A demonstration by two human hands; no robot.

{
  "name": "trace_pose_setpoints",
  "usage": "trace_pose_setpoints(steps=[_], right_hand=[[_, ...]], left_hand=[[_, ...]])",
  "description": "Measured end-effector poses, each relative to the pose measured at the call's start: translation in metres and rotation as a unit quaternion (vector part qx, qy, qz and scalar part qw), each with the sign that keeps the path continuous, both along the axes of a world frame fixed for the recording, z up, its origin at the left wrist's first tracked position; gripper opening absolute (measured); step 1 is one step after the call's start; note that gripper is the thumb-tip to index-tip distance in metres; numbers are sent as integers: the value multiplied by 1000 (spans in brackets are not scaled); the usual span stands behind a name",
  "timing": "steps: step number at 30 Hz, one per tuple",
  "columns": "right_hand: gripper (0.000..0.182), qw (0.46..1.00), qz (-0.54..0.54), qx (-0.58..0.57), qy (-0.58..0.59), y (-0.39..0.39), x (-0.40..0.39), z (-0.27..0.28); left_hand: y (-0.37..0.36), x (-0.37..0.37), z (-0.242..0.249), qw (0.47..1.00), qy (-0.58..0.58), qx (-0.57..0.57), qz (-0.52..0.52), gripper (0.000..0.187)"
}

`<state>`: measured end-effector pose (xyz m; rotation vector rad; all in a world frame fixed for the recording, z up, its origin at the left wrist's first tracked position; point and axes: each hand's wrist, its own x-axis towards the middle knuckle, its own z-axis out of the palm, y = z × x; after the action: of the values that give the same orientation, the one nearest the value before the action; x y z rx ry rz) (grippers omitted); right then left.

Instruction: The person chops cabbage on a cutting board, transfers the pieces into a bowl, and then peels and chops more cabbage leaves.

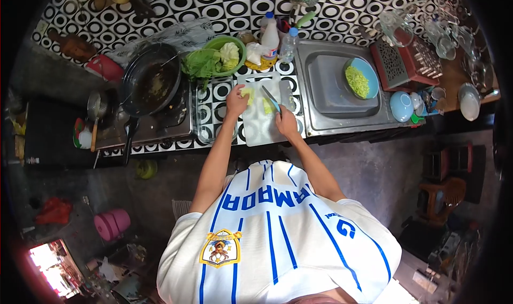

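Note:
My right hand is wrapped round the blue handle of a knife, whose blade angles up and left over a translucent cutting board. At the board's left edge my left hand has its fingers bent onto a pale green leaf piece, apparently cabbage. Some cut green bits lie under and beside the blade. Behind the board, a green basin holds leafy greens and a pale cabbage chunk.
To the left, a large black wok sits on the stove. A light blue bowl of chopped greens stands on an upturned grey tub in the sink. Bottles line the wall. A dish rack stands at the right.

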<state>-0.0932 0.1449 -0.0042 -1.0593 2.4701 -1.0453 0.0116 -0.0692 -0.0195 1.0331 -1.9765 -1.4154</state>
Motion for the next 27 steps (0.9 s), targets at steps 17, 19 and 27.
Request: trace_pose_setpoints(steps=[17, 19, 27], right_hand=[[38, 999, 21, -18, -38, -26, 14, -10], [37, 998, 5, -31, -49, -19, 12, -11], [35, 997, -65, -49, 7, 21, 5, -30]], left_hand=[[-27, 64, -8, 991, -19, -110, 73, 43], [-6, 51, 3, 990, -2, -134, 53, 37], [68, -6, -5, 980, 10, -159, -120, 39]])
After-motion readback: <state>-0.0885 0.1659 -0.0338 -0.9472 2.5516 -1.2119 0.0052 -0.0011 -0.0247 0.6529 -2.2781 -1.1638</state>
